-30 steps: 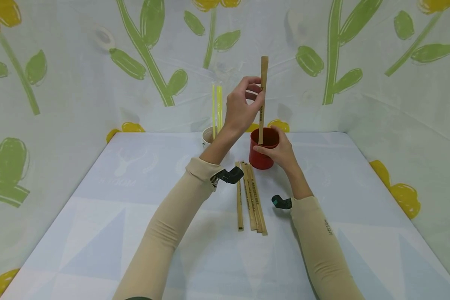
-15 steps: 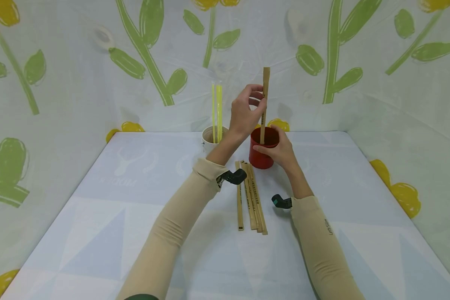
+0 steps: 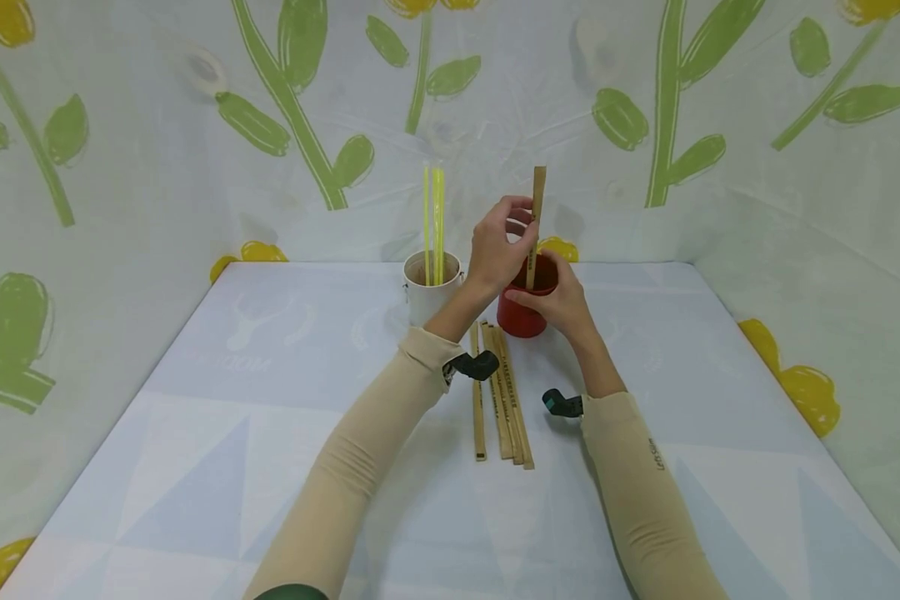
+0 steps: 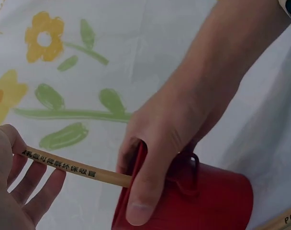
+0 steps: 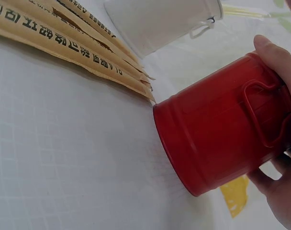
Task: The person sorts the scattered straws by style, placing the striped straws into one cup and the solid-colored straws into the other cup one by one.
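Observation:
A paper-wrapped straw stands nearly upright, its lower end inside the red bucket. My left hand pinches it between thumb and fingers above the rim. Printed characters run along the brown wrapper in the left wrist view. My right hand grips the bucket near its rim, thumb on the near side and fingers around the far side. A wire handle hangs on the bucket's side. The straw's bottom end is hidden in the bucket.
Left of the red bucket stands a white bucket holding several yellow straws. Several more paper-wrapped straws lie side by side on the table, in front of the buckets. Flower-printed cloth rises behind the table.
My left hand has come down and slightly right, lowering the wrapped straw into the red bucket. My right hand stays on the bucket. The straws on the table have not moved.

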{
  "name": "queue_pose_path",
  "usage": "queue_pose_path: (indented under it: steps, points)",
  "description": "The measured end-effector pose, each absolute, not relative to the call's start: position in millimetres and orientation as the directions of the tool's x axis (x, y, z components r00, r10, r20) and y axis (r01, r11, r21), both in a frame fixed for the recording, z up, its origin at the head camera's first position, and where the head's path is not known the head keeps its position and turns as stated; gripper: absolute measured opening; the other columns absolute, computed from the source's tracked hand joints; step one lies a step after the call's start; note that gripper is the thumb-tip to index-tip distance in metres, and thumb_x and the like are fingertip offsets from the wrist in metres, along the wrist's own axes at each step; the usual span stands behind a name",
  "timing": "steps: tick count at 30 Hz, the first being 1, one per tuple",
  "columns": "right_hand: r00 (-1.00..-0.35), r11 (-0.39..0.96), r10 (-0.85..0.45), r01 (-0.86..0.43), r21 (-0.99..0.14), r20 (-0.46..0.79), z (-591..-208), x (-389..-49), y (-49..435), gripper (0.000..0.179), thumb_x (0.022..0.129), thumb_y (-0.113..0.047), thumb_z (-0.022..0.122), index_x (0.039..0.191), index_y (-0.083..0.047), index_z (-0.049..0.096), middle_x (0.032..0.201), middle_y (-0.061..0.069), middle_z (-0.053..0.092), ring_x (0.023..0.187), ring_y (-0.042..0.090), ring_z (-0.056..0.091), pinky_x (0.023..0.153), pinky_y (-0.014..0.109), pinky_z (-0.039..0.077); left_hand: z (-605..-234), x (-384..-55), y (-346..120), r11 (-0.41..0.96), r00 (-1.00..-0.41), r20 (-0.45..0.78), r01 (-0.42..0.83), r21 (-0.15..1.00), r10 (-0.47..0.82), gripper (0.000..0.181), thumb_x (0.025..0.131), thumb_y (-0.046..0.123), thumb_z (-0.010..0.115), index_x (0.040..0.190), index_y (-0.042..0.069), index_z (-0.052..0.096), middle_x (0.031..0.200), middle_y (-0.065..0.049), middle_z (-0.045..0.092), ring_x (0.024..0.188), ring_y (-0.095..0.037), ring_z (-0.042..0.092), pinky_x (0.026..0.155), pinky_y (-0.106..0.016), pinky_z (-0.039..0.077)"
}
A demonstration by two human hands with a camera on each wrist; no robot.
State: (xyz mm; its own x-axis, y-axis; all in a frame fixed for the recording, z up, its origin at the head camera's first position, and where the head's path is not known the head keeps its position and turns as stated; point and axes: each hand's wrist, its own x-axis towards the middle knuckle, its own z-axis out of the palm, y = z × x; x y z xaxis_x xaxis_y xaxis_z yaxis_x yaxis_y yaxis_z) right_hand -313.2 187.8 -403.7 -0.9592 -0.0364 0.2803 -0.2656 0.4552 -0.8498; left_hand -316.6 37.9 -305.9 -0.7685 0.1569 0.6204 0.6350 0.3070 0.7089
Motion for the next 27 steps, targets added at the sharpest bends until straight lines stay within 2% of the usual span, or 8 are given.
queue_pose_path:
  steps: [8,14,27]
  points:
    - [-0.95,0.454,-0.045,-0.295,-0.84,0.31,-403,-312,188,0.084,0.079,-0.034,0.082,0.146,-0.02,0.034,0.143,0.005,0.047,0.131,0.023,0.045,0.108,0.048,0.044,-324,-322,43,0.323,-0.819,0.545,0.573,0.753,0.182,0.027,0.096,0.015,0.06,0.123,0.008,0.059,0.104,-0.009,0.068,0.09,-0.017,0.068,0.077,-0.022,0.057]
    - [-0.943,0.465,-0.053,-0.315,-0.827,0.329,-403,-313,188,0.081,0.081,-0.024,0.081,0.147,-0.02,0.034,0.147,0.006,0.045,0.135,0.024,0.044,0.11,0.048,0.042,-335,-324,47,0.342,-0.826,0.527,0.562,0.753,0.2,0.027,0.097,0.017,0.06,0.123,0.009,0.058,0.105,-0.009,0.067,0.09,-0.017,0.068,0.078,-0.023,0.058]
    - [-0.946,0.477,-0.045,-0.303,-0.825,0.321,-403,-312,188,0.082,0.081,-0.025,0.081,0.147,-0.02,0.033,0.149,0.006,0.044,0.137,0.024,0.043,0.111,0.047,0.041,-342,-325,48,0.366,-0.848,0.488,0.53,0.765,0.208,0.029,0.097,0.016,0.06,0.125,0.01,0.057,0.106,-0.009,0.067,0.089,-0.018,0.068,0.078,-0.022,0.058]
